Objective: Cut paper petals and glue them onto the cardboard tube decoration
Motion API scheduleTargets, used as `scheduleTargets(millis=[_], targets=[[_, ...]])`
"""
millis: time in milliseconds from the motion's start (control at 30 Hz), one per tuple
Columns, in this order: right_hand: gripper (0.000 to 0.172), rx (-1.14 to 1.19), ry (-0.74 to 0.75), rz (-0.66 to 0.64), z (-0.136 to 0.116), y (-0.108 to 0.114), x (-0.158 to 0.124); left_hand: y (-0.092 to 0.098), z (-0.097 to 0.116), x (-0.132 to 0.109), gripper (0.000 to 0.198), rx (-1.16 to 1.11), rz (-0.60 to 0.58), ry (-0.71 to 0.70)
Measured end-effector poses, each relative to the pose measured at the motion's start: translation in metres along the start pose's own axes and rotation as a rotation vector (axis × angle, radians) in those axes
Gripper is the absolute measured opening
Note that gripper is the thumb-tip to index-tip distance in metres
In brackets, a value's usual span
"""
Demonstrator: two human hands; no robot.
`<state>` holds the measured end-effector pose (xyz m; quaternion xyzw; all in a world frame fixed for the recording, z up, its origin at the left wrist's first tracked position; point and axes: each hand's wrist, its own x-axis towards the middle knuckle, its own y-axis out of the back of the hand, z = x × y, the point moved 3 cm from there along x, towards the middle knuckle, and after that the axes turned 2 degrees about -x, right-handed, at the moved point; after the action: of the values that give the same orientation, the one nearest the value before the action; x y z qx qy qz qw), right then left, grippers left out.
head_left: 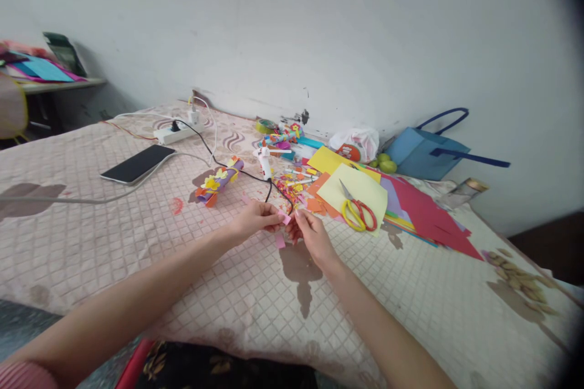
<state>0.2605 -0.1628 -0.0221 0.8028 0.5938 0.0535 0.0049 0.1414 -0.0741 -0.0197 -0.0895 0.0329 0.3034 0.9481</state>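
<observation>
In front of the glue gun (264,164), the left hand (261,217) pinches a small pink paper (286,218); whether the right hand (311,233), just beside, also pinches it, I cannot tell. It seems a paper-shaping step, calling next for gentle touch.

1. Nearer than the grip, between the forearms (176,285): open tablecloth (246,298), passable
2. Just beyond the grip: black cord (269,185) and glue gun (264,163) bar the way
3. Beyond and left of the left hand (260,219): purple roll (224,177), then phone (137,164)
4. Right of the right hand (314,237): scissors (360,215) on a pale yellow sheet (329,191)
</observation>
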Motion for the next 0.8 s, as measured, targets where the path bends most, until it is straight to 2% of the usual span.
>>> scheduleTargets(millis=[333,533,800], targets=[[0.026,-0.129,0.039,-0.046,-0.004,0.000,-0.001,0.000,0.003,-0.001,0.030,0.108,-0.004,-0.069],[0.020,-0.287,0.142,-0.022,-0.008,0.002,-0.002,-0.001,0.002,0.000,0.032,0.164,0.000,-0.104],[0.022,-0.284,0.163,0.002,-0.010,0.001,-0.003,-0.001,0.000,0.000,0.033,0.135,-0.007,-0.058]])
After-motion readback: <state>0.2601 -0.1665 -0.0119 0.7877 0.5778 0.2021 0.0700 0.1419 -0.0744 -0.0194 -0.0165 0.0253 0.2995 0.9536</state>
